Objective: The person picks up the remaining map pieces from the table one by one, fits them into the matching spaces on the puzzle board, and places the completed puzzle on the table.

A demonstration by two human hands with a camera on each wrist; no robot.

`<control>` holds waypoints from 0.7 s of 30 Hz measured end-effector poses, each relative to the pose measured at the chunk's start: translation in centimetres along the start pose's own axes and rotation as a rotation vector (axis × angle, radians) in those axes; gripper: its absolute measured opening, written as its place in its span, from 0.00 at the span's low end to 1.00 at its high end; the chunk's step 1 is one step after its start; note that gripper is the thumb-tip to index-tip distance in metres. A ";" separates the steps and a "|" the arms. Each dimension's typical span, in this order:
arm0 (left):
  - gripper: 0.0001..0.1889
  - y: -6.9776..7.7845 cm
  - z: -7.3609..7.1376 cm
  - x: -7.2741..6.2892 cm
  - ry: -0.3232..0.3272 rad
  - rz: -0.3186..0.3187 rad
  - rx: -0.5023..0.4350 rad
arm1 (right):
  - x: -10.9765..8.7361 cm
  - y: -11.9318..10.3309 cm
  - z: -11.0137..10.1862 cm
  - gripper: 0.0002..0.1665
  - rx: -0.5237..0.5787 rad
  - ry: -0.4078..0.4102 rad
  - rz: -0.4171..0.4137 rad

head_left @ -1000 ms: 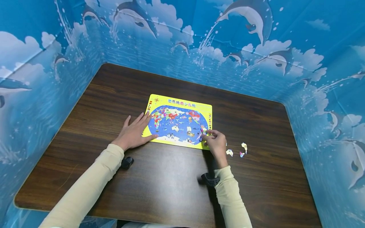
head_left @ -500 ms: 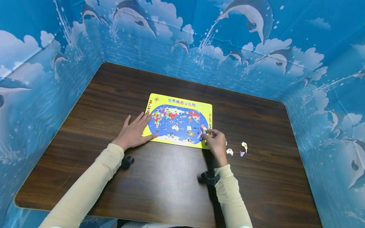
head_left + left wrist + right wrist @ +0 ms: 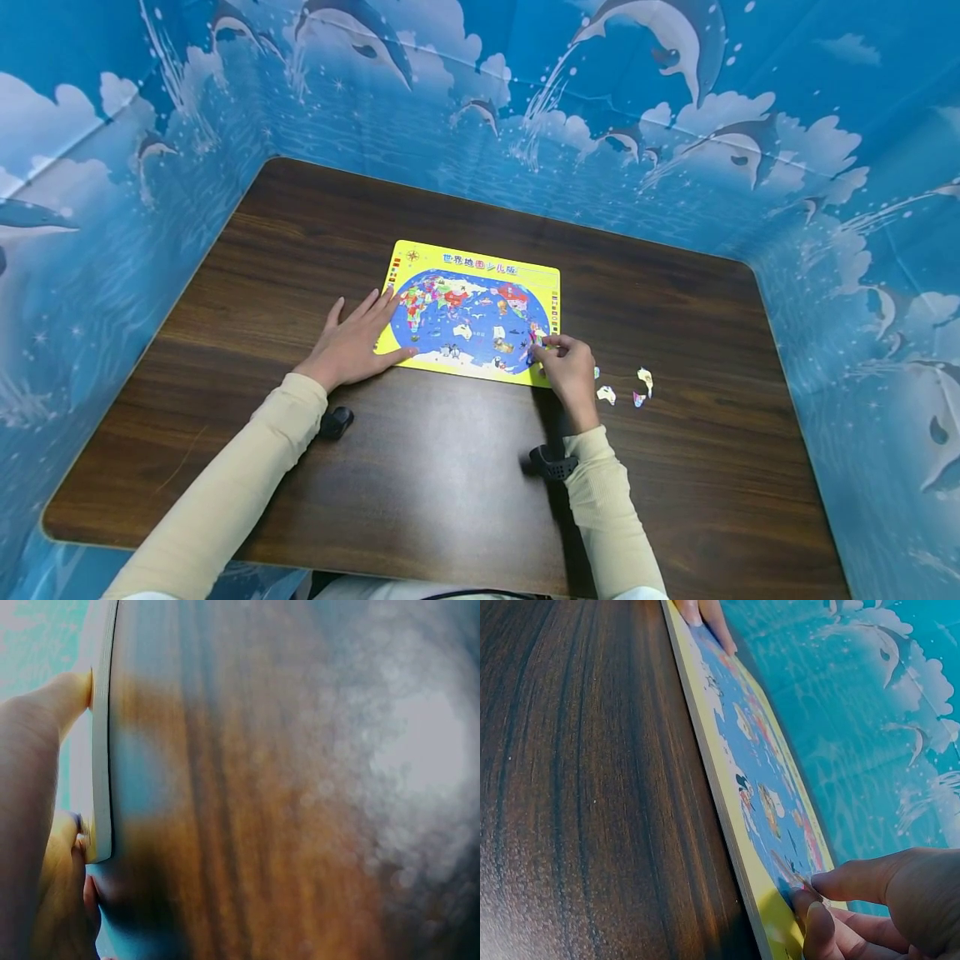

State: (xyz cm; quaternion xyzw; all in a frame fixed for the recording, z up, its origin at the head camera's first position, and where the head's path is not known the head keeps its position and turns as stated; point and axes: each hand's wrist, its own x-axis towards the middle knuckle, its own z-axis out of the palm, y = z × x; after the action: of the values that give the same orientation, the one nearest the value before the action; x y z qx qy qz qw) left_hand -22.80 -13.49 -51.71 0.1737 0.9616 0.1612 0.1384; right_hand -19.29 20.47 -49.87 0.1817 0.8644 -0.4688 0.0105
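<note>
A yellow-edged world map puzzle board [image 3: 480, 312] lies flat on the table. My left hand [image 3: 356, 343] rests spread on its left side, thumb along the near edge; the left wrist view shows that thumb [image 3: 71, 694] on the board's edge. Over the right side of the map, my right hand [image 3: 572, 372] pinches a small puzzle piece [image 3: 801, 879] between thumb and fingertips, low against the board. Fingers cover most of that piece. Loose pieces lie right of the hand: a white one [image 3: 607, 395], a cream curved one [image 3: 645, 381] and a pink-blue one [image 3: 638, 400].
Another loose piece [image 3: 597, 372] shows partly beside my right hand. The dark wooden table [image 3: 442, 483] extends around the board. A blue dolphin-print cloth [image 3: 480, 125] hangs behind and at the sides. Both wrists wear black devices.
Both hands stay nearly where they were, the right still pinching the piece at the map's right side. The head view has shifted slightly.
</note>
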 end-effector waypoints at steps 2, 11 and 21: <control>0.53 0.0 0.0 0.0 -0.001 0.000 0.000 | 0.0 0.0 0.0 0.14 -0.007 0.003 -0.004; 0.53 0.0 0.0 0.0 0.000 0.002 -0.001 | -0.2 -0.1 -0.1 0.15 -0.032 0.004 -0.032; 0.54 -0.1 0.1 0.1 0.009 -0.003 -0.002 | -0.3 0.0 0.0 0.16 -0.074 0.028 -0.106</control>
State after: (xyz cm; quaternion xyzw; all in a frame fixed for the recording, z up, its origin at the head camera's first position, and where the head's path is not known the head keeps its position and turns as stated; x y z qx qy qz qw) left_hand -22.91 -13.46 -51.86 0.1717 0.9622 0.1628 0.1346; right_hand -18.99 20.38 -49.81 0.1418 0.8894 -0.4340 -0.0195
